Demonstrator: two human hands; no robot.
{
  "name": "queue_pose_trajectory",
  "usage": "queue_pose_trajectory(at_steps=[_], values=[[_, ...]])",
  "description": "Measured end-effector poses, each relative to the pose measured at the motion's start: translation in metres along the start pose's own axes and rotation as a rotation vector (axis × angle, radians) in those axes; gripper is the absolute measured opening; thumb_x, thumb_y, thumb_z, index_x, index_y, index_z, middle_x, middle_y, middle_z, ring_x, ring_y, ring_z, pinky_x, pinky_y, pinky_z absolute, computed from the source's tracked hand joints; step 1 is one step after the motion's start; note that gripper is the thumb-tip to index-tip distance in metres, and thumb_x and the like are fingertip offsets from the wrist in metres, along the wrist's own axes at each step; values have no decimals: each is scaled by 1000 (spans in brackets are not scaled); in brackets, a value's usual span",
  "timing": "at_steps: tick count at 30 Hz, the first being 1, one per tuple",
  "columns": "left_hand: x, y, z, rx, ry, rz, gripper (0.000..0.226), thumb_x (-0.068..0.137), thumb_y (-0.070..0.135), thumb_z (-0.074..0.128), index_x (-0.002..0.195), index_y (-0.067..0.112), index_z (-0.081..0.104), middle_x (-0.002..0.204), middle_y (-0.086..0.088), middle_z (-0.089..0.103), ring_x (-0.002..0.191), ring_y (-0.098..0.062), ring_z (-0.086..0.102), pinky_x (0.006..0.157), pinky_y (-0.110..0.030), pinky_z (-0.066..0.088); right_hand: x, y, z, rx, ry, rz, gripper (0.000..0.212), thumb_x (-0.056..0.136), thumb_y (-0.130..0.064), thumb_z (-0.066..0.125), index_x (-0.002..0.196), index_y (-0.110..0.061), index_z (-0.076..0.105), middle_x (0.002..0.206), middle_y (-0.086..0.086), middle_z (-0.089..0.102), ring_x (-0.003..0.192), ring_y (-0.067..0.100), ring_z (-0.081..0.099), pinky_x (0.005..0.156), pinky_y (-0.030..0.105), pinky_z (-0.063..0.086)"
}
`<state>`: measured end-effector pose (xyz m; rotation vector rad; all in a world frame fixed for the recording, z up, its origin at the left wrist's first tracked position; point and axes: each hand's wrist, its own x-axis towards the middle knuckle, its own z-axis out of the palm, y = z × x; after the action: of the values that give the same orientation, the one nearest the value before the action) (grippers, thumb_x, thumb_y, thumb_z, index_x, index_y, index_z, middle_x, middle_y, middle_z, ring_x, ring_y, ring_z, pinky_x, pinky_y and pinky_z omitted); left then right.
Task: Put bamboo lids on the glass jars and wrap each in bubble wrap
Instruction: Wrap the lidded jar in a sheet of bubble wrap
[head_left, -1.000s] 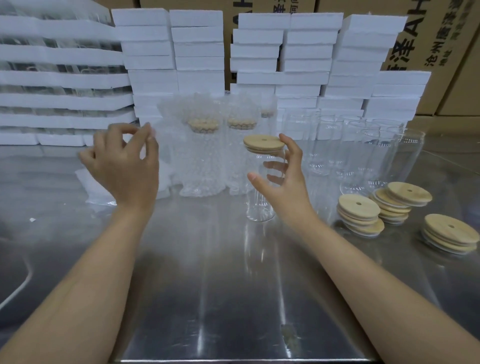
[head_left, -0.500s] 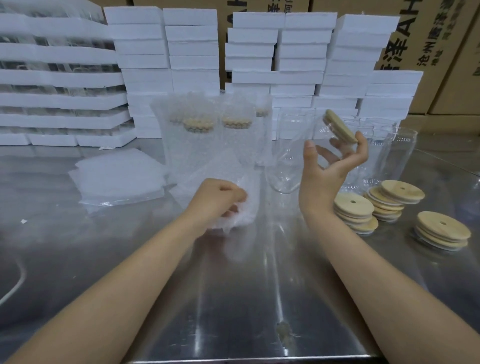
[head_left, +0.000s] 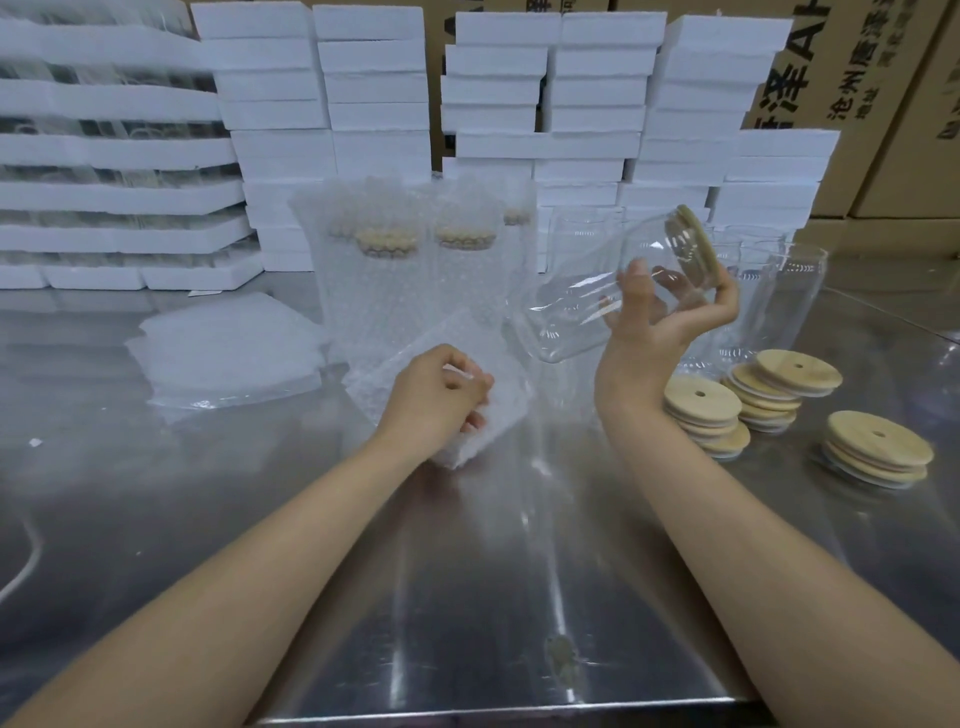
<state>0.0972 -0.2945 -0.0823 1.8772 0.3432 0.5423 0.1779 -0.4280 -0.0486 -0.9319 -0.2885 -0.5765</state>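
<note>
R hand: I see fingers curled round a glass jar, held off the table and tilted, base down-left, mouth up-right w/ a bamboo lid on it. L hand: fingers bunched tight, pinching a bubble wrap sheet just left of & below the jar's base, over the steel table. Further out: wrapped jars behind, flat wrap stack to the left, 3 lid stacks & bare jars to the right, white foam blocks at the back.
</note>
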Motion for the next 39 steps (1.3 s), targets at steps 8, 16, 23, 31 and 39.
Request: queue_pose_trajectory(at_steps=[8,16,23,31,39], values=[[-4,-12,10,98,-67,42,23,81,14,76,69,10,57,51,-4,62,51,-28,66,38,-20,43,-1,-5,6,374,-91,276,55,80,-45,60,117,-19,29,103,10,53,83,31,68,69,45,58],[1,-1,0,-118,71,-48,19,83,15,72,68,11,62,46,6,58,37,-7,49,39,-16,36,-20,4,0,-76,-346,-194,60,75,-36,66,118,-20,26,118,5,41,85,11,60,65,30,56],[5,11,-12,-501,98,-51,19,88,19,69,69,17,65,56,6,57,51,-7,52,51,-17,44,-18,3,-2,-149,-370,-257,61,75,-32,68,118,-20,27,122,7,40,88,33,61,69,32,57],[2,-5,-16,380,-88,582,86,76,55,67,148,30,26,151,12,25,139,2,21,113,-11,17,-21,-1,2,-77,-273,-64,66,72,-28,75,113,-19,25,124,24,40,81,9,63,89,34,54],[5,0,-18,751,303,921,95,71,54,64,146,10,27,138,-12,52,125,-23,45,109,-31,25,-65,20,13,-202,-287,269,59,79,-22,78,102,-26,24,115,3,47,83,-7,62,59,3,44]])
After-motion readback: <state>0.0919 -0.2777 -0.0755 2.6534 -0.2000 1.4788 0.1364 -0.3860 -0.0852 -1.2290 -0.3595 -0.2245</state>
